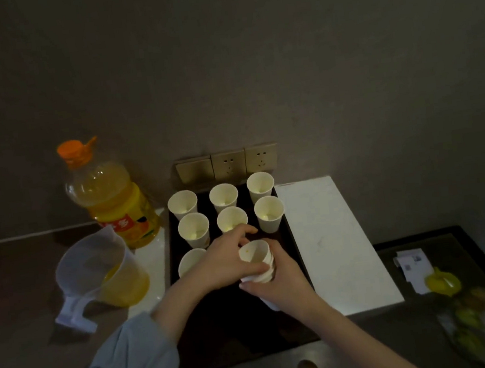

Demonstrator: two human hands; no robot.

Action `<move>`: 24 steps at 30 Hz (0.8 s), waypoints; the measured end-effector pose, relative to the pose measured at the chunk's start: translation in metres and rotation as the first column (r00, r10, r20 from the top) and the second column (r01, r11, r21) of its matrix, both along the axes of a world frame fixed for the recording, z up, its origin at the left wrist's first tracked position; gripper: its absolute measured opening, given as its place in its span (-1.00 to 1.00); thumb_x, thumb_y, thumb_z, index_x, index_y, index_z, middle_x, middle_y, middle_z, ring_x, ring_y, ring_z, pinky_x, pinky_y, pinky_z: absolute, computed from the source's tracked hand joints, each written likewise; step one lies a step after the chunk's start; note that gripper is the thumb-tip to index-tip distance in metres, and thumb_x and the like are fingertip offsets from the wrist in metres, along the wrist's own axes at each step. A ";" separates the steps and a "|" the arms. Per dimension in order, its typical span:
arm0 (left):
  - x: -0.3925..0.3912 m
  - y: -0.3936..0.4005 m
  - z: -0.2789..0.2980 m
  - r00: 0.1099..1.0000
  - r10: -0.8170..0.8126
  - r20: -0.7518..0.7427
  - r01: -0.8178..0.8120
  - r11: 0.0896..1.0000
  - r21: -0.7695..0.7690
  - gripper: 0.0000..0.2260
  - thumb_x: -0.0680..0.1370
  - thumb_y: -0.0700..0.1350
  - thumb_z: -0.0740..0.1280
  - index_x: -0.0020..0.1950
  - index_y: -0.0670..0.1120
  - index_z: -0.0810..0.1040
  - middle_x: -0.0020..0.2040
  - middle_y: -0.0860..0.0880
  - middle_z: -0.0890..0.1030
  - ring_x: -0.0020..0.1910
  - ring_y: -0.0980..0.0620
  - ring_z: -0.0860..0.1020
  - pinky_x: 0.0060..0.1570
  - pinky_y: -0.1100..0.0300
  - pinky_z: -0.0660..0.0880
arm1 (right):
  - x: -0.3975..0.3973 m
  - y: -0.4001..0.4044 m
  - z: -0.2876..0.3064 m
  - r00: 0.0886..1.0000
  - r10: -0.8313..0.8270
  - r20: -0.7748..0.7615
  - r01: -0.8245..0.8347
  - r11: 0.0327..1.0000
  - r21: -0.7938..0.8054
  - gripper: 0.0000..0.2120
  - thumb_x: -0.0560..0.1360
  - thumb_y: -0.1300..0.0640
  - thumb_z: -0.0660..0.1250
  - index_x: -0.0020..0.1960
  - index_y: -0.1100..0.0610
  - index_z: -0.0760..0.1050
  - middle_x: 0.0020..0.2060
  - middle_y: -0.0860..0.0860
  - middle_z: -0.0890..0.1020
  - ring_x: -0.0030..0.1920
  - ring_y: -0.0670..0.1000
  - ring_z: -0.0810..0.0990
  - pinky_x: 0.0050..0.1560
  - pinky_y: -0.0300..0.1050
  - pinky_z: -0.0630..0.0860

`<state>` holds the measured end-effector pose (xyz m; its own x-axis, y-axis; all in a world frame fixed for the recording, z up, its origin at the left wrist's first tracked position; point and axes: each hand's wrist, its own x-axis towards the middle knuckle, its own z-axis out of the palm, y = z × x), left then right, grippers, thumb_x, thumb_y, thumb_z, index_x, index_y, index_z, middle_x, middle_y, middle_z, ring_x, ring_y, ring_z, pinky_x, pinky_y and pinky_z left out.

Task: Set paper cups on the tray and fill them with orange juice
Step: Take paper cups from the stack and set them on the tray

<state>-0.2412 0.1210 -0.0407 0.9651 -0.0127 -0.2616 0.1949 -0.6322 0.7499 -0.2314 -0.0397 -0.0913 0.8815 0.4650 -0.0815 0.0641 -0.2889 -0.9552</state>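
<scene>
Head camera gives me a dim look down at a black tray (pixel 295 247) set on a counter against the wall. Seven paper cups stand upright on it, mouths up: three along the back row (pixel 223 197), three in the middle row (pixel 269 213), and one at the front left (pixel 190 262), partly hidden behind my left wrist. I cannot tell how much the cups hold; a pale yellow tint shows at some bottoms.

Over the tray's front middle, both my hands meet on a nested stack of cups (pixel 257 261). Its long axis is tilted, the open mouth pointing up and to the left, the base down toward the right. My left hand (pixel 229 261) curls over the top cup, fingers at its rim. My right hand (pixel 279 282) grips the lower part of the stack from beneath and behind.

Left of the tray, a tall juice bottle (pixel 109 196) with an orange cap stands upright. Just in front of it sits a clear plastic jug (pixel 100 269) partly filled with orange juice, its handle pointing toward me.
</scene>
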 end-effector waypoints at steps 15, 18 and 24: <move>0.023 -0.009 0.024 0.994 0.083 0.068 -0.085 0.996 0.024 -0.38 0.21 0.22 0.48 0.23 0.26 0.37 -0.06 0.22 0.52 -0.12 0.27 0.53 -0.14 0.27 0.50 | 0.026 -0.006 0.026 0.999 0.039 0.023 -0.039 0.999 0.015 -0.39 0.26 -0.08 0.56 0.16 -0.40 0.33 0.08 -0.37 0.57 0.11 -0.31 0.55 -0.08 -0.51 0.46; 0.025 -0.007 0.021 0.994 0.104 0.037 -0.105 0.994 0.026 -0.38 0.17 0.26 0.46 0.19 0.26 0.40 -0.05 0.19 0.54 -0.11 0.24 0.54 -0.15 0.28 0.50 | 0.030 -0.005 0.026 0.998 0.065 0.009 -0.065 0.998 0.010 -0.38 0.25 -0.11 0.54 0.18 -0.40 0.31 0.10 -0.32 0.58 0.13 -0.27 0.55 -0.04 -0.43 0.50; 0.030 -0.007 0.019 0.993 0.119 -0.008 -0.119 0.993 0.017 -0.58 0.24 0.17 0.48 0.06 0.21 0.50 -0.04 0.14 0.59 -0.06 0.18 0.56 -0.03 0.07 0.59 | 0.035 -0.005 0.018 0.995 0.097 0.012 -0.097 0.995 -0.007 -0.37 0.28 -0.10 0.53 0.27 -0.25 0.34 0.14 -0.24 0.58 0.16 -0.21 0.56 0.09 -0.18 0.56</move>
